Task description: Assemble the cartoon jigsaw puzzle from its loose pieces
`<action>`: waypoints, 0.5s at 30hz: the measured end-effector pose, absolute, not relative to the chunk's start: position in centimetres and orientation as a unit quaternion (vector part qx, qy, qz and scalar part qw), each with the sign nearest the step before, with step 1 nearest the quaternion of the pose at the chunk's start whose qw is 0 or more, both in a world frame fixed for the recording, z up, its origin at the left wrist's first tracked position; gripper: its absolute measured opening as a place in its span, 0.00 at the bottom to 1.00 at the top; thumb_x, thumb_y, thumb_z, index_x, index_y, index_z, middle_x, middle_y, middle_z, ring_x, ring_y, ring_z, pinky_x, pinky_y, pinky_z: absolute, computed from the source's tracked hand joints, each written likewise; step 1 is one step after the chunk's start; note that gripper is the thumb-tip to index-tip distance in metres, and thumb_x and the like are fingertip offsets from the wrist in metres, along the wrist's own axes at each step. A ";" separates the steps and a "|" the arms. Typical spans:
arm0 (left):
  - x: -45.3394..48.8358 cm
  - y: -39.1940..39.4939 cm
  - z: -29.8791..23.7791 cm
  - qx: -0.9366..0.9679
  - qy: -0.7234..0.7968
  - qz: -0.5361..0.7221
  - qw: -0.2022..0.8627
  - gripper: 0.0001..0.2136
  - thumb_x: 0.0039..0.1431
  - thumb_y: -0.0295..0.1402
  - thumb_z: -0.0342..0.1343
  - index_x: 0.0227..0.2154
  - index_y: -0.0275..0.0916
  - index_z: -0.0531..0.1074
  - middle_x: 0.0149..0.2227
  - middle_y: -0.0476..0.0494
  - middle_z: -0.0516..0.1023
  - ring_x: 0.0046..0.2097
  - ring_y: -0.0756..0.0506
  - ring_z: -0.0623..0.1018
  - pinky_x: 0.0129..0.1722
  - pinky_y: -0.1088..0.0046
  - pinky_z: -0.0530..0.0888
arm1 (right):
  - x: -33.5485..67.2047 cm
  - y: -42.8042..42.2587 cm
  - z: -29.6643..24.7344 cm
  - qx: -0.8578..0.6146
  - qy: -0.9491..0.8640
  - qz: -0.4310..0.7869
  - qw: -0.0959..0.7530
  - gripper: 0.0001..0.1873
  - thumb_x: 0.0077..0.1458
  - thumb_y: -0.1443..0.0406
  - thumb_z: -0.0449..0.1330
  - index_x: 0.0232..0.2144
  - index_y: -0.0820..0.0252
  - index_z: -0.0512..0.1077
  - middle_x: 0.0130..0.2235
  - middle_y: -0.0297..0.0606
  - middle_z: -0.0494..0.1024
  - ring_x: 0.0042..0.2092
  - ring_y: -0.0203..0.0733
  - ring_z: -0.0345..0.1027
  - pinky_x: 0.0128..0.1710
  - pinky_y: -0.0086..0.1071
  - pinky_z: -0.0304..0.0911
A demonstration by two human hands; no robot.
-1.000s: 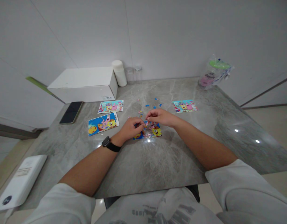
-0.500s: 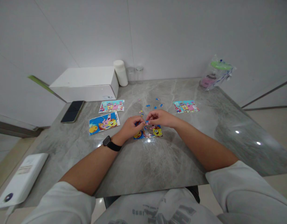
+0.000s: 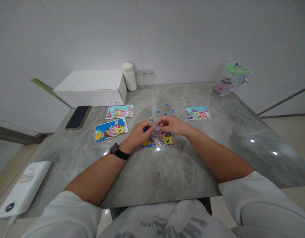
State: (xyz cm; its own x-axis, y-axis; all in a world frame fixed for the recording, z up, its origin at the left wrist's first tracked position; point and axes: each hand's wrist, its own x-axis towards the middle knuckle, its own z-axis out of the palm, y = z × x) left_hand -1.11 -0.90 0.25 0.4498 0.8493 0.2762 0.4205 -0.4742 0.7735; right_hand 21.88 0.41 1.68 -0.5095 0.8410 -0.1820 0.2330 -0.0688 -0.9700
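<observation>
A partly assembled cartoon jigsaw puzzle lies on the table in front of me, yellow faces at its lower corners and a gap with grey showing in its middle. My left hand is closed over its upper left part, thumb and fingers pinched. From the other side my right hand bends its fingers inward, also pinching. Between the fingertips shows a small colourful puzzle piece, touched by both hands. Several loose blue pieces lie beyond the hands, and a few yellowish pieces sit just behind my left fingers.
Two cartoon picture cards, a blue one and a turquoise one, lie left; another card lies right. Around them are a phone, white box, white bottle, glasses, bagged cup and white device.
My fingertips have shifted slightly around the small piece, and more of the puzzle's middle shows below them. The view has moved a little; the cards and loose pieces lie as before.
</observation>
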 end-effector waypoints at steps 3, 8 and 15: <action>-1.1 -0.9 0.2 0.786 0.405 0.339 0.322 0.12 0.65 0.41 0.55 0.31 0.38 0.73 0.29 0.49 0.74 0.32 0.49 0.71 0.33 0.73 0.67 | 21.8 0.3 1.6 -0.420 -0.638 0.594 0.253 0.15 0.48 0.63 0.72 0.37 0.59 0.74 0.28 0.29 0.78 0.29 0.34 0.72 0.30 0.27 0.69; -1.1 -1.0 0.3 0.786 0.403 0.326 0.336 0.13 0.64 0.40 0.56 0.30 0.37 0.75 0.28 0.49 0.74 0.31 0.49 0.70 0.32 0.74 0.66 | 21.7 -0.2 1.9 -0.407 -0.672 0.583 0.207 0.15 0.49 0.65 0.70 0.41 0.58 0.75 0.29 0.29 0.79 0.29 0.34 0.72 0.29 0.26 0.66; -1.1 -0.9 0.2 0.817 0.367 0.270 0.354 0.13 0.60 0.41 0.59 0.25 0.37 0.76 0.25 0.49 0.76 0.28 0.51 0.70 0.31 0.73 0.65 | 21.5 -0.5 1.9 -0.400 -0.705 0.551 0.199 0.17 0.50 0.65 0.69 0.43 0.58 0.74 0.32 0.30 0.82 0.32 0.35 0.74 0.33 0.27 0.67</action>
